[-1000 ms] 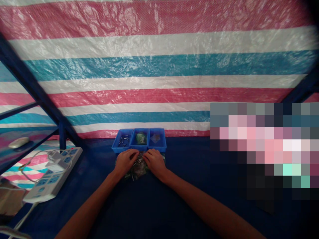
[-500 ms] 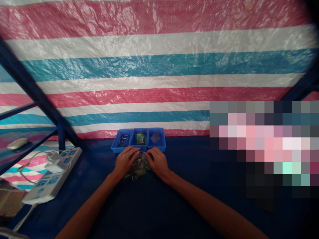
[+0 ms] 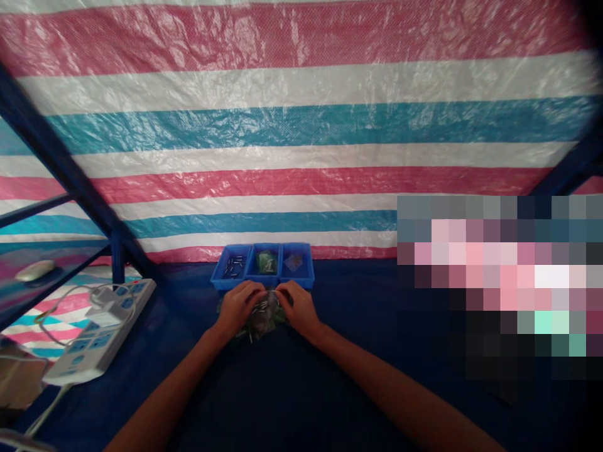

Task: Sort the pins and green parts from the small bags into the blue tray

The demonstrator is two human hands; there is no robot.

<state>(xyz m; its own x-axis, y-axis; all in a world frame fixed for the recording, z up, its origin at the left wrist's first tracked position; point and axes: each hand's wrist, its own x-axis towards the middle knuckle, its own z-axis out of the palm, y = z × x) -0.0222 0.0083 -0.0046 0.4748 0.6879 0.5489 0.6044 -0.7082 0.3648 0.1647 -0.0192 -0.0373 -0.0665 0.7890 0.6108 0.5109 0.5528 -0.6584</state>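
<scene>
two bare hands work over a heap of small metal pins and filmy bags (image 3: 262, 321) just below the center of the frame, on a dark blue table (image 3: 358, 376). much of the heap is hidden: the left hand (image 3: 237, 307) covers its left side, the right hand (image 3: 300, 307) its right, and where one bag stops and the next starts is hard to make out. blocky squares (image 3: 499, 282) blot out the right of the frame, both forearms are cut off at the bottom edge, and a cord (image 3: 53, 405) runs out of the lower left corner. the hands mirror each other, backs up and fingers curled inward, the fingertips near one another at the top of the heap (a pale sliver shows between them, too small to name). whether either hand pinches anything cannot be told. just beyond the fingers, three blue bins (image 3: 306, 281) stand in a row: dark pins (image 3: 233, 266) at left, a green bag (image 3: 266, 262) in the middle, small clear pieces (image 3: 294, 262) at right. a white power strip (image 3: 97, 345) lies at lower left, a mouse (image 3: 36, 271) near the left edge. a striped sheet (image 3: 301, 125) fills the upper frame.
</scene>
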